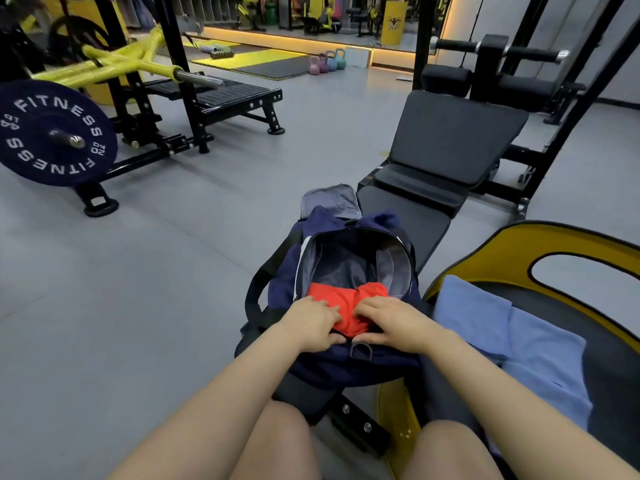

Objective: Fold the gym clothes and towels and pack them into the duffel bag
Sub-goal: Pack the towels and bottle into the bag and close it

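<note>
the black bench (408, 216) runs from the lower centre of the frame up toward the middle right, and it carries the navy duffel bag (311, 258), which sits at the centre with its main opening unzipped and spread wide; its grey lining shows, and a small end flap stands open at the far end. most of the inside of the bag looks bare toward the far end, so there is plenty of room left.

to the right of the bag, at the middle right of the frame, a blue towel (512, 341) lies on a black and yellow seat. it looks laid flat in layers, perhaps partly folded, but it is not in the bag, so that part of the task is left to do. whether more clothes wait out of view cannot be told.

at the near end of the bag's opening sits a red garment (346, 299), bunched or roughly folded, already inside the rim. it is the only item visibly packed, so the task seems to be in its early to middle part.

the left hand (313, 322) and the right hand (389, 322) rest on the near edge of the red garment, side by side, fingers curled onto the cloth and thumbs at the bag's near rim, apparently pressing it down into place.
</note>
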`<state>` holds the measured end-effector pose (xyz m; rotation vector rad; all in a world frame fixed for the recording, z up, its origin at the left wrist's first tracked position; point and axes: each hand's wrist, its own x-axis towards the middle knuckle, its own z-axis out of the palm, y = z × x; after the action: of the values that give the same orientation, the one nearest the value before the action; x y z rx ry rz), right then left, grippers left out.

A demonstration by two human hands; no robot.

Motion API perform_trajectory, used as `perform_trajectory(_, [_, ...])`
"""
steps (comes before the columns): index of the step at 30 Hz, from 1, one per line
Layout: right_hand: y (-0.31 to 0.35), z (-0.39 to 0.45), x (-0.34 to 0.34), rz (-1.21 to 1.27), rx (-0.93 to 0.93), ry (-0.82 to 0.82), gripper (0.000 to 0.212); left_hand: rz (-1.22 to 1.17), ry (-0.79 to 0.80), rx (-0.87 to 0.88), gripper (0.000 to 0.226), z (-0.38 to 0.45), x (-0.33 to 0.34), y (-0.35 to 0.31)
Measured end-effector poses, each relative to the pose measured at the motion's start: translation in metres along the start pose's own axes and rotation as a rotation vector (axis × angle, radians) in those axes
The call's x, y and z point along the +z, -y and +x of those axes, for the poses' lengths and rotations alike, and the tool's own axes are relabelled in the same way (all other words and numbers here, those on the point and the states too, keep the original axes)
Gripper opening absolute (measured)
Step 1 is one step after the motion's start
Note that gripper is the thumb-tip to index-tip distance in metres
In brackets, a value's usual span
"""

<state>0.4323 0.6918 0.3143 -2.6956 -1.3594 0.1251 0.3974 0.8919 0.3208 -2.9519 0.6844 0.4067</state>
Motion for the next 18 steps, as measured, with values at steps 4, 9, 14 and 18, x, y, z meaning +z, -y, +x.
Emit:
perform_trajectory(4, [-0.010,-0.012,0.005,-0.147,-0.085,-0.303,0.060,-0.151,-0.039,-0.073,0.045,-0.001,0.003,0.002])
perform_trajectory(9, [-0.012,-0.028,0.010,-0.146,0.057,-0.457,0.046,-0.197,-0.014,-0.156,0.033,0.014,-0.021,-0.010])
perform_trajectory(14, [0.009,-0.031,0.014,0.687,0.943,-0.480,0.062,-0.255,-0.062,-0.107,0.033,0.033,-0.017,-0.024])
perform_trajectory(18, [0.011,-0.011,0.014,0.612,0.999,-0.291,0.033,-0.150,-0.078,-0.109,0.055,0.043,-0.003,-0.035])
